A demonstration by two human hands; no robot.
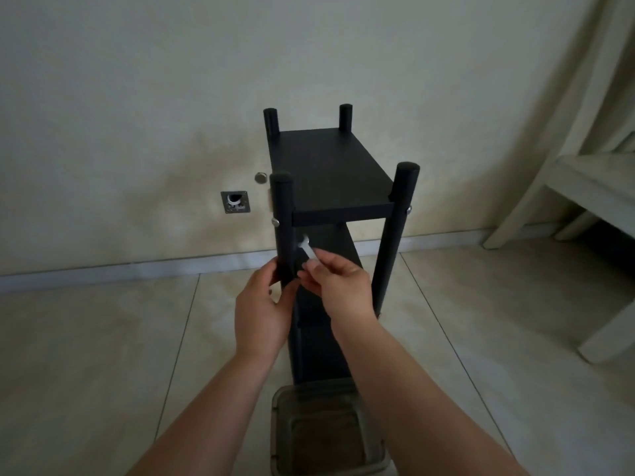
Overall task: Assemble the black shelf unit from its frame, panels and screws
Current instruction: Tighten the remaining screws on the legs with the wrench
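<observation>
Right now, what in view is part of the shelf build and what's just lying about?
Part of the job:
- black shelf unit, standing upright
- near-left post, gripped by the left hand
- small silver wrench, pinched by the right hand
- screw heads on the posts

Lying about:
- clear plastic container on the floor
- wall socket plate
- curtain
- pale furniture at right

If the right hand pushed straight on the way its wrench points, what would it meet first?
Probably the near-left post: the right hand aims the small wrench up-left beside it. Depth is unclear; it might pass behind.
</observation>
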